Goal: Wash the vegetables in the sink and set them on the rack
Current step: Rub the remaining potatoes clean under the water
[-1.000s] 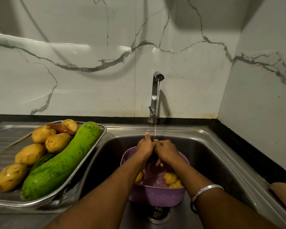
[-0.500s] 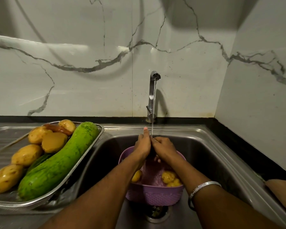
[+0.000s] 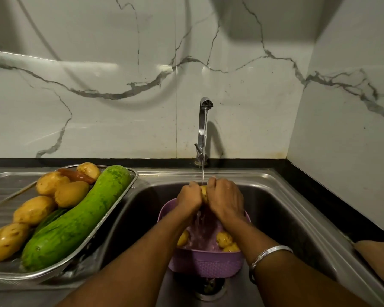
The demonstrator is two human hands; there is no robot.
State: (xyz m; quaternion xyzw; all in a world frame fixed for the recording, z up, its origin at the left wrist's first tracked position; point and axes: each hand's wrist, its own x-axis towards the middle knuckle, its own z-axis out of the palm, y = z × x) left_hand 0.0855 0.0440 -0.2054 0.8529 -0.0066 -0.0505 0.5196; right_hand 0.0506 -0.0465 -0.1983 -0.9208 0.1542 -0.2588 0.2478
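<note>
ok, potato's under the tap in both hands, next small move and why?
Probably carry the potato left to the steel rack. Both the left hand and right hand grip it under the running stream, and washed potatoes already lie on that rack beside the green gourd.

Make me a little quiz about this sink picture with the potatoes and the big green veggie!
1. True or false: water is running from the tap onto the potato held between the left hand and the right hand.
2. What colour is the basket standing in the sink? A) green B) purple C) white
3. Fill in: the long green gourd lies on the metal ____ left of the sink.

Key
1. True
2. B
3. rack
</note>
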